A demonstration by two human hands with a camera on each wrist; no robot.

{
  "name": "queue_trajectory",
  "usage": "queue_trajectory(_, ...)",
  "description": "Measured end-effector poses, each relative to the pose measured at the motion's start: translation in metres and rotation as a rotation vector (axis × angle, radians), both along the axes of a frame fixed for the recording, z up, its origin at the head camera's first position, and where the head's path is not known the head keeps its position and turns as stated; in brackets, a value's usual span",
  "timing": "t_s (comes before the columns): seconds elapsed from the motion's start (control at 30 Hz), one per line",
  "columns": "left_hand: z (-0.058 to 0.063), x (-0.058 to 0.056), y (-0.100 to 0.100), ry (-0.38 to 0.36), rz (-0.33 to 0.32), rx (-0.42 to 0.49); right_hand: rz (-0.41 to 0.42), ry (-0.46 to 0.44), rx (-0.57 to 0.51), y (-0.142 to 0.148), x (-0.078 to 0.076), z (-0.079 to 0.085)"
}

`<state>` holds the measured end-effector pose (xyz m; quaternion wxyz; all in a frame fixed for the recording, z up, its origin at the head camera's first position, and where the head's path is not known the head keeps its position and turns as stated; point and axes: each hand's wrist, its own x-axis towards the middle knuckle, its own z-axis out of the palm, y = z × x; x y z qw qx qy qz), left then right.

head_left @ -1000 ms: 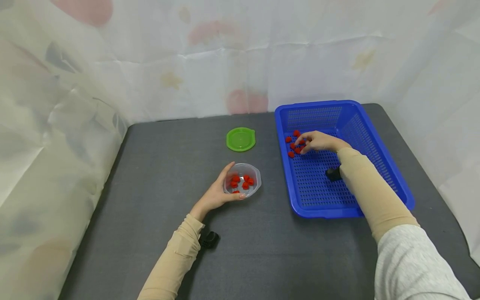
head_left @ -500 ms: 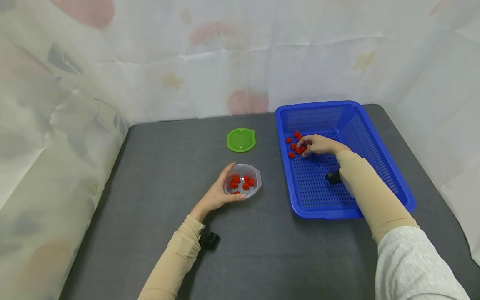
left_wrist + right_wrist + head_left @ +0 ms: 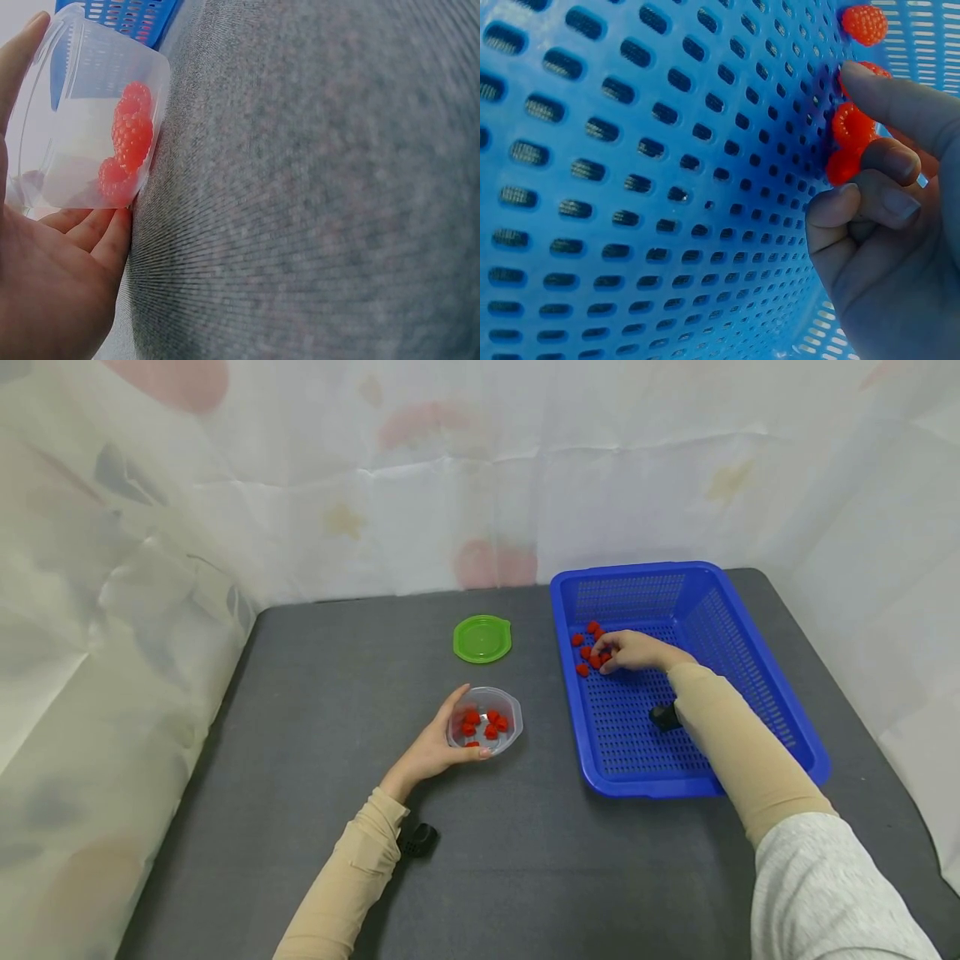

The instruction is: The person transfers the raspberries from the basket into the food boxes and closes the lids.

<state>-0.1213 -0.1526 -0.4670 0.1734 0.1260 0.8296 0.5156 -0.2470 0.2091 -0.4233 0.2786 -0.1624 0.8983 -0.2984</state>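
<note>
In the head view my left hand (image 3: pixel 435 745) grips a clear plastic tub (image 3: pixel 513 737) from its left side, thumb and fingers spread around the wall. Several red raspberries (image 3: pixel 132 142) lie on the tub's bottom. My right hand (image 3: pixel 636 652) reaches into the blue basket (image 3: pixel 576 727), down at a cluster of raspberries (image 3: pixel 582 669) by its left wall. The right wrist view has the thumb stretched over the raspberries (image 3: pixel 853 125) and the other fingers bent under. I cannot tell whether one is pinched there.
A green lid (image 3: pixel 482 639) lies on the dark grey table (image 3: pixel 315 710) behind the tub. Pale patterned sheets (image 3: pixel 405 527) hang behind and at both sides. The basket's raised rim stands between the tub and the raspberries in the basket.
My right hand has shifted slightly among the raspberries, its thumb and finger coming lower, and a few berries there have moved a little. The left hand and tub have stayed in place.
</note>
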Motion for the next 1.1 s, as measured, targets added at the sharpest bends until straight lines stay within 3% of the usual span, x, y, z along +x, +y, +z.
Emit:
queue_trajectory(0.63, 0.0005, 0.0017, -0.0003, 0.015, -0.01, 0.03, 0.022, 0.027, -0.006, 0.0002, -0.0008, -0.005)
queue_trajectory(1.1, -0.0012, 0.0005, -0.0001, 0.023, -0.011, 0.033, 0.018, -0.019, -0.025, 0.0039, -0.0007, -0.0036)
